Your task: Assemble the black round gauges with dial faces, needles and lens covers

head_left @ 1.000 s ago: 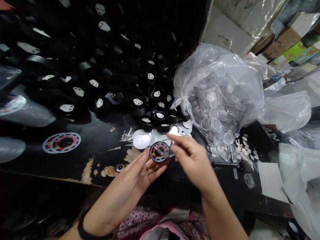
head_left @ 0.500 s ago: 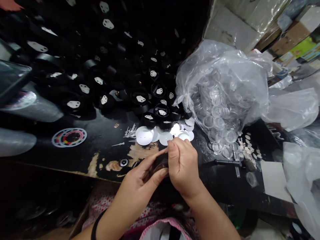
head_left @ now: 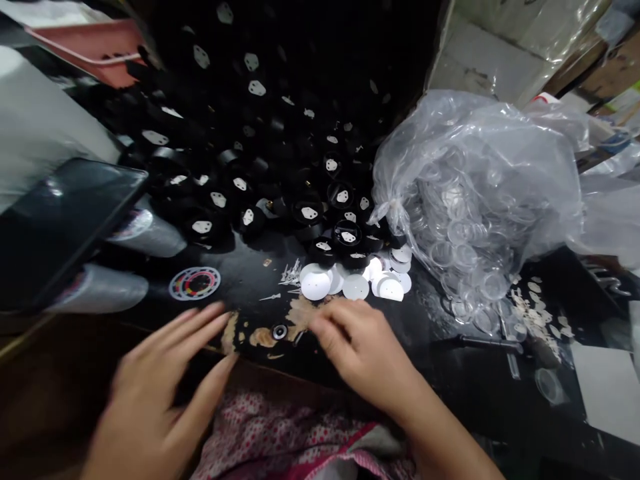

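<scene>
My left hand (head_left: 167, 383) is stretched out at the table's front edge, fingers apart, slightly blurred and holding nothing. It is nearest to two overlapping printed rings (head_left: 195, 283) with coloured marks. My right hand (head_left: 363, 347) has its thumb and fingers curled together low over the worn patch of the table; what they hold, if anything, is hidden. Just beyond it lie several white discs (head_left: 316, 283). A pile of small white pointers (head_left: 291, 272) sits left of the discs. A small black-and-silver round part (head_left: 279, 331) rests left of my right hand.
Many black round cases (head_left: 307, 212) with white plates heap up at the back. On the right, a clear plastic bag (head_left: 475, 180) spills transparent round covers. Small pale pieces (head_left: 537, 317), a black tool (head_left: 490, 344) and a white card (head_left: 607, 390) lie further right. Plastic-wrapped stacks (head_left: 107, 288) stand left.
My hands have parted: the left has moved left and opened, and the dark round piece between them is out of sight. The view has shifted left.
</scene>
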A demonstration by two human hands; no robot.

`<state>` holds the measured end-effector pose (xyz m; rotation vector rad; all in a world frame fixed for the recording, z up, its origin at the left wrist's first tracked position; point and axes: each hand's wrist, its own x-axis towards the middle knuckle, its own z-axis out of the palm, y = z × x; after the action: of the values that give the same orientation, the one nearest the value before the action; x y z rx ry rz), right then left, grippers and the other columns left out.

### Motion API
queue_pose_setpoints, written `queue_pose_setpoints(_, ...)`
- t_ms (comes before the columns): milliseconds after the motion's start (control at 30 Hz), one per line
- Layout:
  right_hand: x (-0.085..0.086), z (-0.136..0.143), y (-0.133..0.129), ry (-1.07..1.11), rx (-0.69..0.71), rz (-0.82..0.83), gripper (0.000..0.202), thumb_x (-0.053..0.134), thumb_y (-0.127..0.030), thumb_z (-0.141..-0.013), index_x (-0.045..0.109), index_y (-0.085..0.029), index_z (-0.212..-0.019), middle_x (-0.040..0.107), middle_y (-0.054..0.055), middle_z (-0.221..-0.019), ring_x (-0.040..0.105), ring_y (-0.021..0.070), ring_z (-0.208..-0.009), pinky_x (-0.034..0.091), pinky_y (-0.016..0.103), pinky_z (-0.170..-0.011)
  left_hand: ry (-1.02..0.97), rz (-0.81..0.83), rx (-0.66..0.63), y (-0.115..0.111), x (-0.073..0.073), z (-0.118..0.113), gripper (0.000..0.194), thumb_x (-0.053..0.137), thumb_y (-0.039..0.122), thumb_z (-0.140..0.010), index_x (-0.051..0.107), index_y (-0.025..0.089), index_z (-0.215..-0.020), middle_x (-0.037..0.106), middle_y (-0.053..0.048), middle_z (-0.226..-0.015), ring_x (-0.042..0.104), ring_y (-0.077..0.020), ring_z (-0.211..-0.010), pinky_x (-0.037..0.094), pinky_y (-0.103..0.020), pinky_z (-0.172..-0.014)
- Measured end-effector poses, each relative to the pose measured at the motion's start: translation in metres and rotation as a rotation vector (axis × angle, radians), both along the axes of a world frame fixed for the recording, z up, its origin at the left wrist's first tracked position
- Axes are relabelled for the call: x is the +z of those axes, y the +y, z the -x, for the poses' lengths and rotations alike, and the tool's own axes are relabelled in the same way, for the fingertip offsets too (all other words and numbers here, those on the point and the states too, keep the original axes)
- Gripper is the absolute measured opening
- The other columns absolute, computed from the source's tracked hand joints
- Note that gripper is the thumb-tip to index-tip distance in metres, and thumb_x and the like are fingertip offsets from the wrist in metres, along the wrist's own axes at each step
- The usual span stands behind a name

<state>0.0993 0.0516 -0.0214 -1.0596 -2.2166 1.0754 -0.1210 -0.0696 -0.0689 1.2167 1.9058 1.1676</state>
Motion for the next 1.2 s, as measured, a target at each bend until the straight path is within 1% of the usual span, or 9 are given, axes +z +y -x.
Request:
queue_pose_setpoints(67,0.002,0.004,-0.002,-0.034,0.084,-0.009,0.021,0.054,-0.027,-0.101,0.065,-0.019,-0.085,0.07,-0.001,-0.082,0.063,0.0137,-0.078,0.041,0.028,-0.075,0.162,-0.089,-0.123,0.049,0.005,-0.018,0.038,0.063,0.038,-0.093,0.065,0.033,-0.131,0.067,-0.001,-0.135,0.053,-0.0326,-0.134,0.029,-0.046,-0.121)
queue_pose_setpoints(167,0.004,-0.001,-0.005,-0.072,-0.003,0.001,0.021,0.054,-0.026,-0.1,0.065,-0.02,-0.083,0.068,-0.001,-0.078,0.061,0.0139,-0.074,0.04,0.027,-0.072,0.328,-0.103,-0.237,0.119,0.007,-0.041,0.055,0.06,0.048,-0.093,0.058,0.018,-0.139,0.064,-0.015,-0.139,0.054,-0.0379,-0.131,0.035,-0.05,-0.115)
queue_pose_setpoints(300,-0.001,-0.014,-0.004,-0.071,-0.073,0.107,0.026,0.052,-0.03,-0.1,0.065,-0.02,-0.08,0.066,-0.001,-0.073,0.06,0.0142,-0.07,0.041,0.027,-0.068,0.42,-0.048,-0.211,0.156,0.006,-0.046,0.056,0.062,0.046,-0.091,0.057,0.018,-0.138,0.067,-0.016,-0.132,0.058,-0.0407,-0.124,0.04,-0.053,-0.108)
queue_pose_setpoints(467,-0.016,-0.01,0.005,0.111,-0.267,0.355,0.026,0.055,-0.041,-0.096,0.066,-0.019,-0.106,0.065,0.0,-0.076,0.061,0.0142,-0.07,0.046,0.026,-0.066,0.316,-0.126,-0.178,0.118,0.009,-0.041,0.058,0.063,0.044,-0.091,0.053,0.018,-0.141,0.064,-0.015,-0.134,0.058,-0.0363,-0.123,0.042,-0.048,-0.108)
queue_pose_setpoints(633,-0.02,-0.005,0.003,0.286,-0.214,0.552,0.026,0.06,-0.042,-0.093,0.065,-0.018,-0.103,0.067,0.0,-0.082,0.062,0.0127,-0.071,0.049,0.024,-0.065,-0.155,-0.028,-0.27,0.051,-0.002,-0.057,0.056,0.074,0.041,-0.085,0.06,0.036,-0.138,0.061,-0.004,-0.143,0.05,-0.032,-0.137,0.036,-0.044,-0.117)
queue_pose_setpoints(733,-0.012,-0.004,-0.004,0.184,-0.205,0.406,0.02,0.061,-0.037,-0.094,0.066,-0.02,-0.103,0.07,0.001,-0.086,0.065,0.0139,-0.077,0.05,0.024,-0.07,-0.626,0.124,-0.184,0.032,-0.006,-0.066,0.056,0.078,0.04,-0.082,0.063,0.039,-0.136,0.055,-0.001,-0.152,0.046,-0.0322,-0.142,0.048,-0.041,-0.111)
queue_pose_setpoints(867,-0.004,0.002,0.0,0.06,-0.012,0.192,0.02,0.061,-0.038,-0.098,0.071,-0.022,-0.1,0.074,0.001,-0.091,0.069,0.0144,-0.084,0.051,0.025,-0.077,-1.181,0.351,-0.041,0.031,0.001,-0.065,0.035,0.082,0.042,-0.078,0.079,0.027,-0.111,0.072,-0.009,-0.128,0.071,-0.0335,-0.111,0.065,-0.038,-0.083)
queue_pose_setpoints(1067,-0.014,0.029,0.034,-0.499,0.009,-0.325,0.039,0.064,-0.033,-0.095,0.063,-0.015,-0.129,0.065,0.016,-0.12,0.061,0.0328,-0.109,0.049,0.05,-0.091,-1.272,0.252,0.27,0.034,0.016,-0.05,0.03,0.083,0.026,-0.077,0.076,0.023,-0.106,0.076,-0.006,-0.119,0.075,-0.0262,-0.099,0.065,-0.033,-0.084)
queue_pose_setpoints(1200,-0.018,0.035,0.042,-0.554,-0.016,-0.328,0.026,0.063,-0.024,-0.094,0.066,-0.014,-0.118,0.065,0.015,-0.117,0.061,0.0317,-0.108,0.049,0.047,-0.091,-1.274,0.204,0.292,0.04,0.02,-0.047,0.035,0.069,0.031,-0.089,0.069,0.021,-0.122,0.072,-0.012,-0.128,0.066,-0.0319,-0.121,0.062,-0.04,-0.092)
